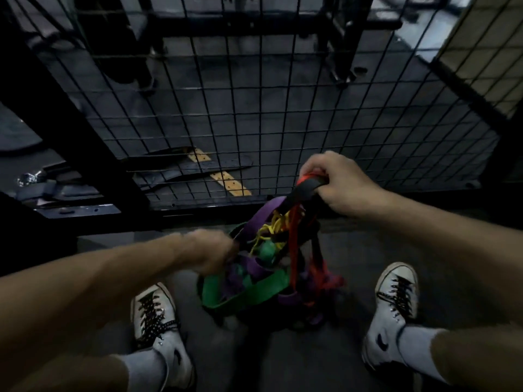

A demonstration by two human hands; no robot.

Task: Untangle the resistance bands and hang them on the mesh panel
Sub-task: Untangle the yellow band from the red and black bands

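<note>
The right hand point(336, 182) curls tight around black and red strands at the top of the tangled resistance bands point(271, 267), lifting them. The blurred left hand point(209, 253) reaches into the bundle's left side; its grip cannot be told. The bundle hangs between two shoes, near the mesh panel point(254, 108) beyond. Best to work one loop free slowly.

The resistance bands point(254, 281) looked like matt rubber, flat and smooth, in green, purple, red, yellow and black. Beyond the right hand's point(336, 182) grip, the mesh panel point(254, 114) was thin black metal wire with a dull painted finish. Below the grip, the floor point(325, 357) looked dark, matt and slightly rough. The shoes point(158, 321) showed white canvas cloth.
</note>
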